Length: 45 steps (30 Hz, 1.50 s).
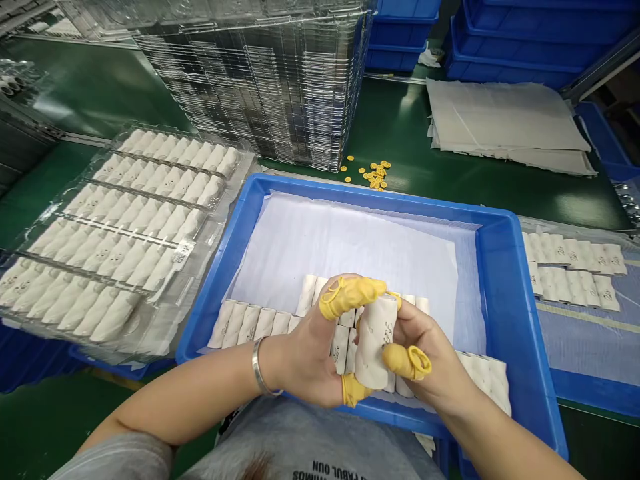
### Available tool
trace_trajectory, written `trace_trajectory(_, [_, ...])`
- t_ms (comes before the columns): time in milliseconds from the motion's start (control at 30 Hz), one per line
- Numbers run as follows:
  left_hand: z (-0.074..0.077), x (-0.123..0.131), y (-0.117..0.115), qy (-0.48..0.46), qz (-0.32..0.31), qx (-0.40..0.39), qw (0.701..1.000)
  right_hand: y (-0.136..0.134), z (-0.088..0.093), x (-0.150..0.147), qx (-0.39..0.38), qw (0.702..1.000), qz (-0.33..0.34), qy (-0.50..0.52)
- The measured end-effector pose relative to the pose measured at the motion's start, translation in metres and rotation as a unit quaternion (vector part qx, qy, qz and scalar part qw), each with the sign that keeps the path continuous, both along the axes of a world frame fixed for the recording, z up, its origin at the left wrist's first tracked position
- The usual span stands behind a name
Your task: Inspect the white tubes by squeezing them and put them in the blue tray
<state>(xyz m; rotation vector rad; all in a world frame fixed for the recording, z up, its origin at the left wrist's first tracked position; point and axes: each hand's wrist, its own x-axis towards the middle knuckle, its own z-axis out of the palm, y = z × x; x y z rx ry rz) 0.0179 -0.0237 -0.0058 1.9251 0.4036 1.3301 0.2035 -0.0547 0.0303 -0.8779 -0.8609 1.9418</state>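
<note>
Both my hands hold one small white moulded part point(374, 340) upright over the near side of a blue bin point(495, 267). My left hand point(313, 350) wears yellow finger cots and a silver bracelet; its fingers curl round the part's top and bottom. My right hand point(425, 363) pinches the part's right side, with a yellow cot on the thumb. Beneath them, rows of the same white parts point(250, 323) lie along the bin's near edge on white liner paper point(345, 247).
A clear blister tray point(125, 227) filled with rows of white parts lies at the left. A tall stack of clear trays point(270, 87) stands behind the bin. Loose yellow finger cots point(374, 173), folded paper sheets point(505, 120), blue crates point(525, 33) and another tray of parts point(575, 267) lie beyond and right.
</note>
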Motion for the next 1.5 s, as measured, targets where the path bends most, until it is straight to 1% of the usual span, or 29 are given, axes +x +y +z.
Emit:
trace_trajectory(100, [-0.003,0.001,-0.002,-0.007,-0.012,-0.021,1.0,0.0,0.0,0.001,-0.012,1.0,0.011,0.017])
trace_trajectory(200, [-0.005,0.003,-0.002,-0.025,-0.014,-0.022,0.999,-0.001,0.001,0.003,-0.026,0.999,0.033,0.034])
trace_trajectory(333, [-0.005,0.004,0.0,-0.022,-0.005,0.028,0.999,-0.001,0.004,0.005,-0.048,0.994,0.077,0.066])
trace_trajectory(400, [-0.005,0.004,0.001,-0.022,-0.004,0.038,0.999,-0.001,0.004,0.005,-0.048,0.993,0.085,0.068])
trace_trajectory(467, [-0.004,0.003,0.001,-0.028,-0.005,0.02,0.999,0.0,0.004,0.004,-0.021,0.996,0.073,0.045])
trace_trajectory(567, [-0.002,0.004,0.001,-0.028,-0.01,0.001,1.0,0.0,0.002,0.002,0.034,0.999,0.022,-0.009])
trace_trajectory(667, [0.0,0.005,0.001,-0.017,0.001,0.005,1.0,-0.001,0.002,0.001,0.032,0.999,-0.011,-0.037])
trace_trajectory(767, [0.001,0.005,0.002,-0.014,0.014,0.01,1.0,-0.002,0.003,0.001,0.024,0.998,-0.028,-0.044])
trace_trajectory(900, [-0.001,0.003,0.002,-0.01,0.0,0.009,1.0,-0.004,0.003,0.001,0.035,0.997,-0.035,-0.06])
trace_trajectory(967, [-0.001,0.002,0.003,0.005,0.006,0.006,1.0,-0.006,0.002,0.001,0.054,0.991,-0.058,-0.108])
trace_trajectory(1067, [0.001,0.001,0.003,0.043,0.027,0.025,0.998,-0.009,0.002,0.001,0.107,0.966,-0.105,-0.21])
trace_trajectory(1133, [0.004,0.002,0.003,0.06,0.033,0.041,0.997,-0.01,0.004,0.002,0.139,0.951,-0.117,-0.251])
trace_trajectory(1167, [0.005,0.002,0.003,0.063,0.033,0.048,0.996,-0.01,0.005,0.002,0.145,0.948,-0.117,-0.257])
trace_trajectory(1233, [0.005,0.004,0.002,0.061,0.034,0.043,0.997,-0.009,0.007,0.002,0.137,0.954,-0.107,-0.245])
trace_trajectory(1333, [0.001,0.004,0.0,0.045,0.026,0.015,0.999,-0.01,0.006,0.004,0.098,0.972,-0.083,-0.198])
trace_trajectory(1500, [-0.007,0.002,0.0,0.014,-0.011,-0.006,1.0,-0.011,0.002,0.005,0.043,0.991,-0.057,-0.111])
